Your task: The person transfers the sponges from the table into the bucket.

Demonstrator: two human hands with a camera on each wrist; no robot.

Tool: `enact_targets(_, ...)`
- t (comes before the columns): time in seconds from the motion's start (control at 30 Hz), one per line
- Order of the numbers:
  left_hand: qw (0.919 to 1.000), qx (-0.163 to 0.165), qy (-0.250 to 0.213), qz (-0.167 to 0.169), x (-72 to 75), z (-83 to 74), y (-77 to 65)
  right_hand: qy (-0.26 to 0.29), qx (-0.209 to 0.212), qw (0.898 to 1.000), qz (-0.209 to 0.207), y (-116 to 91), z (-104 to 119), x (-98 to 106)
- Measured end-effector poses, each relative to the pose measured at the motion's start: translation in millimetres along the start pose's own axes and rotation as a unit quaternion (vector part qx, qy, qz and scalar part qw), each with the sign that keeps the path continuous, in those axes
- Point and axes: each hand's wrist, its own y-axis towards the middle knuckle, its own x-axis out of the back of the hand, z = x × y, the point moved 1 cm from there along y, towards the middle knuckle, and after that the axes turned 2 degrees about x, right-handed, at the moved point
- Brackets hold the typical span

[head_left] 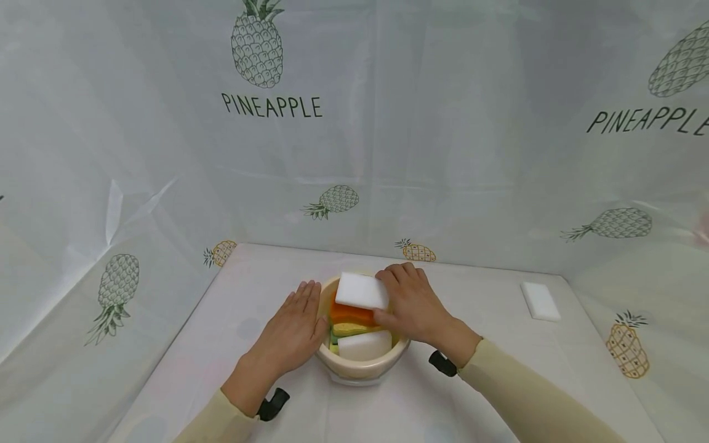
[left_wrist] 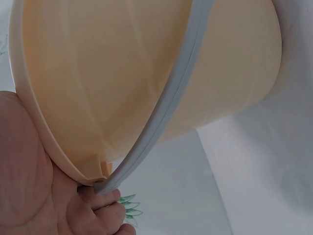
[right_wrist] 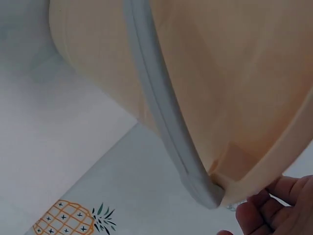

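A beige bucket (head_left: 362, 369) stands on the white-covered table, holding several sponge-like blocks. A white block (head_left: 361, 290) lies tilted on top, above an orange block (head_left: 352, 315), a yellow one (head_left: 350, 329) and another white block (head_left: 365, 346). My left hand (head_left: 293, 329) lies along the bucket's left rim, its fingers straight. On the right rim rests my right hand (head_left: 415, 304), its fingertips by the upper white block and its thumb over the opening. The left wrist view shows the grey bucket handle (left_wrist: 168, 98) hanging down the near side.
Apart from the bucket, a white block (head_left: 540, 301) lies at the right of the table (head_left: 471, 394). Pineapple-printed sheeting (head_left: 443, 154) rises behind the table and along both sides. Dark wrist straps (head_left: 274, 405) show under both forearms.
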Motion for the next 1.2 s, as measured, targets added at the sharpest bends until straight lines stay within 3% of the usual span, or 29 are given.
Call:
enact_targets(0.27,1.0000,-0.002,-0.001,-0.003,-0.2,-0.4,0.0,-0.008,0.021,1.000,0.018,1,1,-7)
enact_targets(1.2,0.9999,-0.003,-0.009,-0.009,-2.3,0.9,-0.1,-0.029,0.004,0.997,0.074,5,2,-11)
